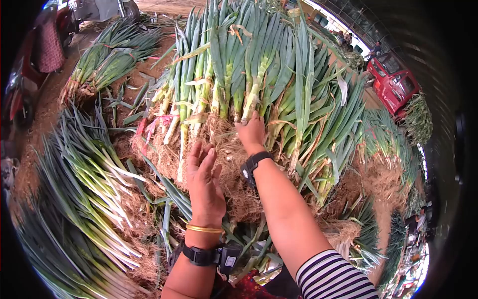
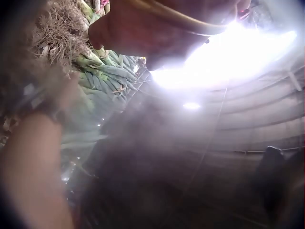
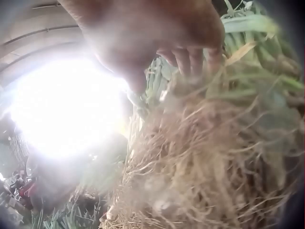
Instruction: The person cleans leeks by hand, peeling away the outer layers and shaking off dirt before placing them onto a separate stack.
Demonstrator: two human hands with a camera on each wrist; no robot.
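Note:
A large bundle of long green onions (image 1: 226, 74) stands leaves up, its tangled brown roots (image 1: 234, 174) towards me. In the head view my right hand (image 1: 253, 134) pinches the pale base of one green onion stalk (image 1: 255, 94), just above the roots. Its fingers and thumb (image 3: 136, 82) reach down at the root mass in the right wrist view, fingertips partly hidden. My left hand (image 1: 205, 184) is held before the roots with fingers loosely bent and nothing in it. Glare and blur fill much of the left wrist view, where part of the left hand (image 2: 143, 28) shows.
Loose green onions (image 1: 94, 169) lie in piles at the left, with a tied bundle (image 1: 112, 55) behind them. More bundles (image 1: 386, 144) lie at the right. A red vehicle (image 1: 394, 82) stands at the far right, and a red motorbike (image 1: 30, 65) at the far left.

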